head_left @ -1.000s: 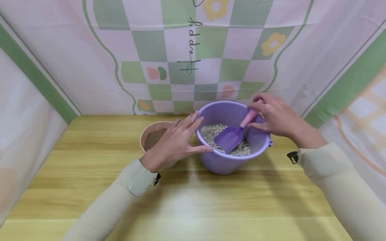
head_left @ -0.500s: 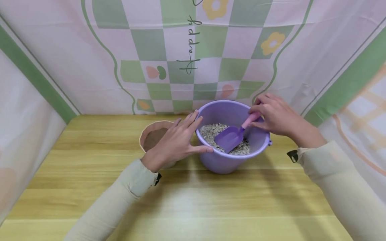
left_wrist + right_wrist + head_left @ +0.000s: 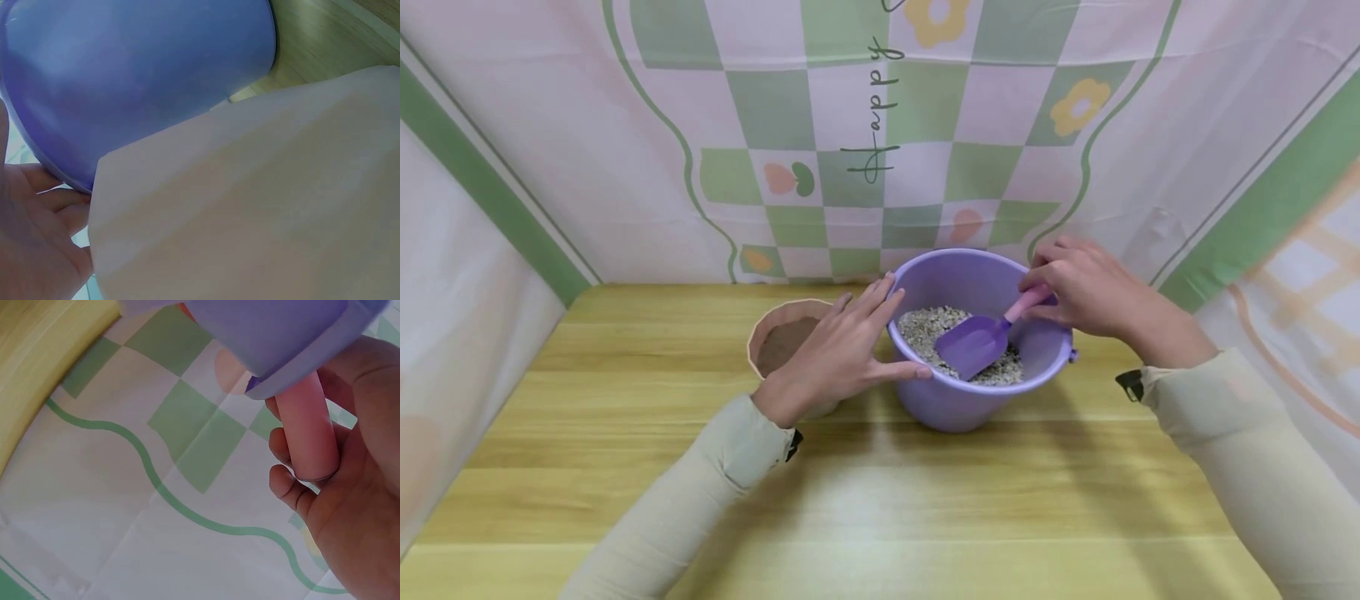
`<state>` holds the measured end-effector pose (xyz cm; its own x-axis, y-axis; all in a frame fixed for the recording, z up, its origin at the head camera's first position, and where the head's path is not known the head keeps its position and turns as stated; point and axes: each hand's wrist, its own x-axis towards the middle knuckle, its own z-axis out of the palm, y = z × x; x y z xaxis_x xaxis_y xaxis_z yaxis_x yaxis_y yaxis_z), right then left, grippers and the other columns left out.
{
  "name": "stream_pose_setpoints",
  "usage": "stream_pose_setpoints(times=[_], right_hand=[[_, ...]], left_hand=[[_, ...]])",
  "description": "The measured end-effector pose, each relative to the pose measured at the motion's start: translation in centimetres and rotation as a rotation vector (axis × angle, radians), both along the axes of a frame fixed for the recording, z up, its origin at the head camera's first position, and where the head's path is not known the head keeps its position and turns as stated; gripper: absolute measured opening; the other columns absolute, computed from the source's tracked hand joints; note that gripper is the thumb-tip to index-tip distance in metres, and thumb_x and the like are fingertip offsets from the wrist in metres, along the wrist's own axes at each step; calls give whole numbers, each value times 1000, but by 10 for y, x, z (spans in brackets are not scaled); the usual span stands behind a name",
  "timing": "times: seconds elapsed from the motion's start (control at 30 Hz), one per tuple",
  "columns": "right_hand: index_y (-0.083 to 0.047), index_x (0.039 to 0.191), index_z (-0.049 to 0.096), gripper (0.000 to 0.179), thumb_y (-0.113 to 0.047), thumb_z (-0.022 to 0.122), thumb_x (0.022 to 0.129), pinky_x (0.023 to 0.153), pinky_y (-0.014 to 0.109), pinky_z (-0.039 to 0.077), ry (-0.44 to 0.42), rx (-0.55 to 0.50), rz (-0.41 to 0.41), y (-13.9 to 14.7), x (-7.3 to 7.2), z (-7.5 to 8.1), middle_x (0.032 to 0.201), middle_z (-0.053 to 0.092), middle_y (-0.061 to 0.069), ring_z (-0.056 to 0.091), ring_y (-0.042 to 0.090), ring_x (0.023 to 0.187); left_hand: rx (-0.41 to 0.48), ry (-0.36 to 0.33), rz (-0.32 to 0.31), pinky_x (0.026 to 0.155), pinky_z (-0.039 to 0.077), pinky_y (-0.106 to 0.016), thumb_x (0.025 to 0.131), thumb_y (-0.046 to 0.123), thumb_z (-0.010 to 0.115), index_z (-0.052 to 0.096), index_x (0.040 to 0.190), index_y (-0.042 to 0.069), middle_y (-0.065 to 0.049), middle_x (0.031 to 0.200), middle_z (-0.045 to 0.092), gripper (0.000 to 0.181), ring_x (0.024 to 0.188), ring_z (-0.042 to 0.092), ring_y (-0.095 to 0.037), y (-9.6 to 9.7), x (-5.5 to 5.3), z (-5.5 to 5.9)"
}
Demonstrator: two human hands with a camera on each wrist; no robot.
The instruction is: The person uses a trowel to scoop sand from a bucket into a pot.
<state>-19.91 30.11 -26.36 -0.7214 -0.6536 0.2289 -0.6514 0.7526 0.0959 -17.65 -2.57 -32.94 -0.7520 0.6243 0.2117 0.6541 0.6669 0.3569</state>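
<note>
A purple bucket (image 3: 947,412) stands on the wooden table, partly filled with grey-white grit (image 3: 925,327). My right hand (image 3: 1090,292) grips the pink handle (image 3: 307,434) of a toy shovel at the bucket's right rim. The shovel's purple blade (image 3: 973,346) slopes down into the bucket and lies over the grit. My left hand (image 3: 835,354) rests on the bucket's left rim, fingers straight and spread, thumb along the near side. Below that hand is a pleated, pinkish pot (image 3: 762,329) holding brown soil (image 3: 782,346), its right part hidden by the hand.
The wooden table (image 3: 625,467) reaches back to a fabric backdrop (image 3: 925,167) with green and white checks, close behind the bucket. More printed cloth hangs at the left and right sides. A small purple knob (image 3: 1073,357) sticks out on the bucket's right.
The shovel has shifted slightly right in the bucket, and my right hand has lowered a little with its handle. My left hand has stayed at the rim.
</note>
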Motion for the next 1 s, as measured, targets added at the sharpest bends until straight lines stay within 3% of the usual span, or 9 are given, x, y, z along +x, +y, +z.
stream_pose_setpoints(times=[0.27, 0.53, 0.73, 1.0], right_hand=[[-9, 87, 80, 21, -11, 90, 69, 71, 41, 49, -1, 45, 27, -5, 4, 6, 76, 58, 0, 53, 21, 76], [-12, 83, 78, 17, -15, 89, 71, 77, 47, 51, -10, 73, -2, -8, 10, 7, 77, 64, 0, 58, 23, 78], [-14, 91, 80, 19, -18, 88, 74, 80, 49, 50, -42, 67, -2, -8, 12, 7, 82, 70, -2, 59, 23, 83], [-16, 86, 81, 16, -24, 88, 75, 68, 40, 50, -35, 46, 15, -8, 13, 8, 75, 63, -4, 54, 16, 74]], left_hand=[[19, 3, -5, 122, 14, -46, 80, 85, 48, 26, 158, 9, -3, 167, 6, 112, 151, 15, -18, -1, -1, -1], [28, -2, -6, 122, 14, -47, 80, 85, 48, 25, 158, 9, -5, 167, 8, 112, 151, 14, -18, -1, 0, -1], [25, -12, 5, 123, 12, -45, 79, 86, 46, 23, 159, 10, -1, 167, 4, 112, 151, 13, -16, -1, 1, -1], [31, -13, 0, 123, 12, -45, 80, 85, 47, 23, 159, 10, -2, 167, 4, 112, 151, 15, -17, -1, 0, -1]])
